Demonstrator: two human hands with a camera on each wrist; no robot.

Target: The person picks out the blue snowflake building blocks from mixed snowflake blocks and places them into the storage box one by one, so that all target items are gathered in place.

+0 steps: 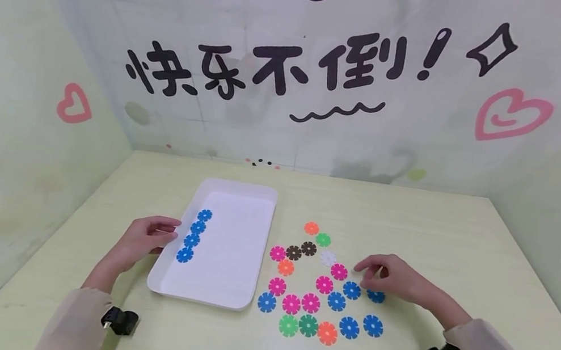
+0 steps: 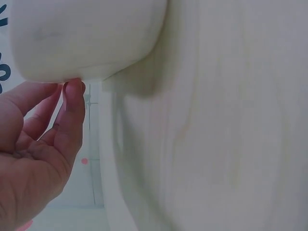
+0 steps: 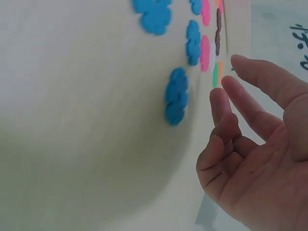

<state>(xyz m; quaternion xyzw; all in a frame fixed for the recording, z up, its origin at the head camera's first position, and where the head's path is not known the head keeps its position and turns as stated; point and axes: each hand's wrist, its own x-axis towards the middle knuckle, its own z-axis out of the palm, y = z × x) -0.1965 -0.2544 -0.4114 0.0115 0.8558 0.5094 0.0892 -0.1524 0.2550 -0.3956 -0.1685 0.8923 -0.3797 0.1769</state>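
Note:
A white tray [image 1: 221, 248] lies at centre left, with a slanting row of several blue snowflake discs [image 1: 192, 240] along its left side. The fingertips of my left hand [image 1: 145, 239] touch the tray's left rim; the left wrist view shows thumb and fingers against its outer edge. To the right, my right hand [image 1: 390, 273] hovers over the right end of the loose discs, its fingers loosely bent and nothing between them. Close below it lies a blue disc [image 3: 176, 96], partly covered by the hand in the head view, beside another blue disc [image 1: 351, 290].
Right of the tray, pink [image 1: 291, 304], orange [image 1: 327, 333], green [image 1: 308, 325], black [image 1: 308, 249], white [image 1: 327, 258] and blue discs lie spread flat on the pale wooden table [image 1: 166, 334]. A wall with black lettering [image 1: 343, 62] stands behind.

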